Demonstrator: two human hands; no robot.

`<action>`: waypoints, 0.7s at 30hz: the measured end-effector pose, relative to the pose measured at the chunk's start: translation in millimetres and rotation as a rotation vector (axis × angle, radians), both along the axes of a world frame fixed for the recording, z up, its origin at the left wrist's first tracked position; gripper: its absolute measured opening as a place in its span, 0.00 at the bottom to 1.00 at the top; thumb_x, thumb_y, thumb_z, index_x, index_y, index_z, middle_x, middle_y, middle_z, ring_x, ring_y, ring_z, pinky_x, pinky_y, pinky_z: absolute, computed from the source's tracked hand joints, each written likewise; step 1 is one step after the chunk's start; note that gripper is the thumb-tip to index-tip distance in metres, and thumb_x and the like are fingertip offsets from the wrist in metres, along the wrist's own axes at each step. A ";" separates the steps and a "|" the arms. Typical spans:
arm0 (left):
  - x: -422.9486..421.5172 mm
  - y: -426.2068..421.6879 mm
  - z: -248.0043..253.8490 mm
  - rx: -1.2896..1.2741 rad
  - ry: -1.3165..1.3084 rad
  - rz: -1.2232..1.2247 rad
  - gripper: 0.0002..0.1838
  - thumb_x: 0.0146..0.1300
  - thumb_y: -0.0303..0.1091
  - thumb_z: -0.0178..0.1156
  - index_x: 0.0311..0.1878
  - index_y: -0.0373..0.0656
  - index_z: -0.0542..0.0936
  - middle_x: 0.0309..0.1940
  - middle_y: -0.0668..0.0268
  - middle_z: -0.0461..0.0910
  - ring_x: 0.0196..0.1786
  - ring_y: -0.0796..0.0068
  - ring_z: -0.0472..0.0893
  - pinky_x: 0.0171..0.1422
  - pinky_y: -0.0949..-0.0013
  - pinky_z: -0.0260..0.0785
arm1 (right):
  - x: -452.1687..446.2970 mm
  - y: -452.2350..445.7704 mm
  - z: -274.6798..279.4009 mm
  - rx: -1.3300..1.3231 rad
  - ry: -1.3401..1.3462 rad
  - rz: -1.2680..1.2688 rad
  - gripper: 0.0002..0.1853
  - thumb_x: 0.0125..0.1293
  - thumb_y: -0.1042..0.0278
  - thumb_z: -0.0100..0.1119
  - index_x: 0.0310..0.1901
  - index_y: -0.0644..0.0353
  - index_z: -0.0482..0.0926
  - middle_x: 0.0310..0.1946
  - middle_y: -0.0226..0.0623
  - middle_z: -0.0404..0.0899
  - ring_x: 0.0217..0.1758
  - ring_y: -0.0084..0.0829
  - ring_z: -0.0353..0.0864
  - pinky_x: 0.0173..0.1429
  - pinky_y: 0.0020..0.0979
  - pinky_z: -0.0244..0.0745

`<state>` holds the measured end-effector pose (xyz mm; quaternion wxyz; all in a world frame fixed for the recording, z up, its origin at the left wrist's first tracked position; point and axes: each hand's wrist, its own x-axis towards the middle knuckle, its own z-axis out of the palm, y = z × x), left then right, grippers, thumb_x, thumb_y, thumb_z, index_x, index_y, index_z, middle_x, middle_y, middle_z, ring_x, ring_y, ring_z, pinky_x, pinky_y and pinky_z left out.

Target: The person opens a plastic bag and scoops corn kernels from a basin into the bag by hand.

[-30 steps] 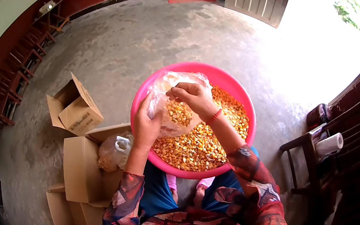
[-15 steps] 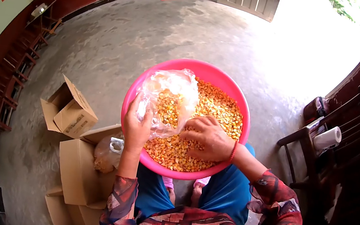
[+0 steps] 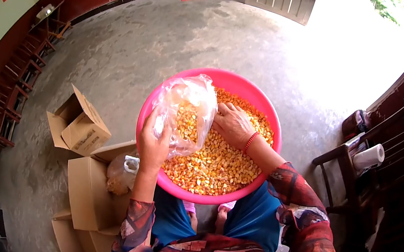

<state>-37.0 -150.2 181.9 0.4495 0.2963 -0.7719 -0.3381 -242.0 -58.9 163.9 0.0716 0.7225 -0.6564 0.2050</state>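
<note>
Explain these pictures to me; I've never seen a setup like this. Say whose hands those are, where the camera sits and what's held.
There is no machine: these are a person's bare hands. One camera, worn on that person's head, looks forward and down. In front of the person is a pink basin of yellow-orange corn kernels. The left hand holds a clear plastic bag, with kernels showing in or through it. The right hand is over the kernels beside the bag. Cardboard boxes stand to the left.
</note>
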 end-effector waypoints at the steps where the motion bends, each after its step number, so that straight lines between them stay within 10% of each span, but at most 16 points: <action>1: 0.7 -1.1 -0.9 -0.004 0.013 -0.005 0.24 0.50 0.23 0.54 0.54 0.32 0.68 0.50 0.50 0.72 0.54 0.59 0.71 0.59 0.66 0.61 | -3.0 -1.0 2.4 0.037 -0.023 -0.066 0.09 0.55 0.61 0.48 0.29 0.57 0.75 0.34 0.38 0.70 0.42 0.38 0.70 0.44 0.38 0.66; 21: 1.3 4.6 3.0 0.118 0.076 -0.086 0.26 0.49 0.18 0.47 0.56 0.34 0.66 0.54 0.54 0.68 0.58 0.62 0.67 0.63 0.66 0.56 | -0.6 13.0 2.9 -0.069 -0.233 -0.031 0.11 0.60 0.61 0.47 0.26 0.59 0.69 0.23 0.39 0.72 0.26 0.42 0.75 0.29 0.40 0.71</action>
